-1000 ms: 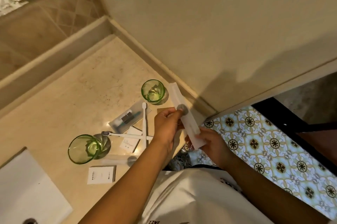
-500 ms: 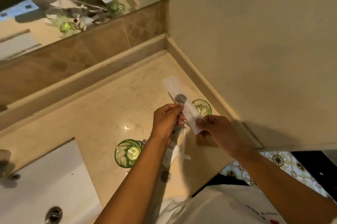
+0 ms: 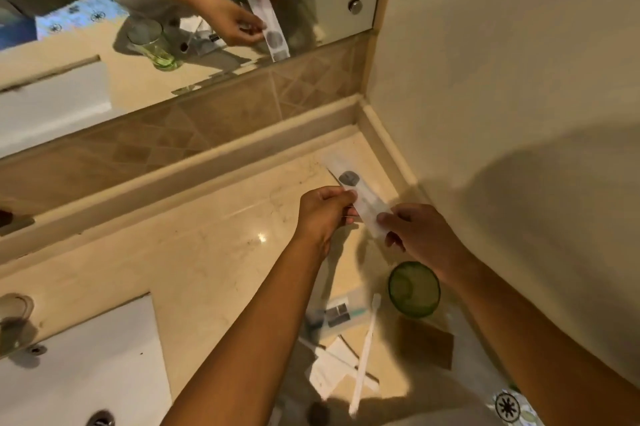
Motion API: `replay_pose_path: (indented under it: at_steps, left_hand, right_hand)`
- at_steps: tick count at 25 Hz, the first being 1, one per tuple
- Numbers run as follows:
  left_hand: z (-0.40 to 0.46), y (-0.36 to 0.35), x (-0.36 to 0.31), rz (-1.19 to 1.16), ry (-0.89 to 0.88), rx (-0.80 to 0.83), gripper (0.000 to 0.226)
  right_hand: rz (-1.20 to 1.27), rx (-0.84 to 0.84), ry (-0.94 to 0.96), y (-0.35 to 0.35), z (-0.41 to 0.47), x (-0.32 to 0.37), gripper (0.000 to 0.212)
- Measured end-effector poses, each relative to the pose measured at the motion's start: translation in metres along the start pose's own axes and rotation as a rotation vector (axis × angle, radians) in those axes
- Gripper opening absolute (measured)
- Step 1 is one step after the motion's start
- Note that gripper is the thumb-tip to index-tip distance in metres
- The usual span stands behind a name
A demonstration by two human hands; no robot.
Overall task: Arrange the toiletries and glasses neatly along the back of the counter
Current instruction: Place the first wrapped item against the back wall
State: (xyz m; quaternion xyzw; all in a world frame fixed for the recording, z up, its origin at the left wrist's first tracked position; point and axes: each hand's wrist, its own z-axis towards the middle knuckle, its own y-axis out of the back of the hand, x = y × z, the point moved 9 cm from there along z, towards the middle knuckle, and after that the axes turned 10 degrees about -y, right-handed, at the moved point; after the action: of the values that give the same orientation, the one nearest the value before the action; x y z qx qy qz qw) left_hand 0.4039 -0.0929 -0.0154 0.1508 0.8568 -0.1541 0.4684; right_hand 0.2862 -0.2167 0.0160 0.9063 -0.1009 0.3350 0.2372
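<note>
A long white sachet (image 3: 358, 195) with a grey round mark is held over the back right corner of the beige counter (image 3: 194, 252). My left hand (image 3: 325, 214) pinches its middle and my right hand (image 3: 420, 235) grips its near end. Under my right wrist stands a green glass (image 3: 414, 288). Nearer me lie a white toothbrush (image 3: 365, 353), a clear packet (image 3: 334, 314) with a dark label, a white card (image 3: 332, 370) and a brown square (image 3: 424, 344). My arms hide the other items.
A white sink (image 3: 79, 366) with a drain sits at the front left, with a tap (image 3: 14, 311) behind it. A raised ledge (image 3: 173, 179) and tiled strip run along the back beneath a mirror (image 3: 156, 20). A beige wall (image 3: 502, 96) closes the right side.
The view has tilted up toward the mirror and back corner. Both hands have carried the sachet away from the cluttered front toward the back right corner. One green glass has left the view.
</note>
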Motion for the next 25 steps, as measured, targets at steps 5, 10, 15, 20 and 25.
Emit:
replay_pose_path:
  at_steps: [5,10,15,20,25]
  left_hand:
    - [0.054,-0.007,0.011,0.120,0.034,-0.034,0.007]
    - [0.084,-0.012,0.031,0.241,0.038,-0.043,0.019]
    - [0.102,-0.019,0.037,0.436,-0.064,-0.004,0.030]
    - [0.111,-0.025,0.030,0.613,-0.202,0.068,0.039]
    - [0.116,-0.029,0.030,0.788,-0.257,0.151,0.034]
  right_hand:
    - [-0.029,0.031,-0.070,-0.007,0.053,-0.007,0.027]
    - [-0.033,-0.029,-0.158,-0.011,0.085,-0.031,0.019]
    - [-0.035,-0.006,-0.211,-0.014,0.103,-0.047,0.016]
    - [-0.033,-0.046,-0.206,-0.008,0.103,-0.050,0.026]
    - [-0.142,-0.096,-0.112,-0.007,0.092,-0.038,0.047]
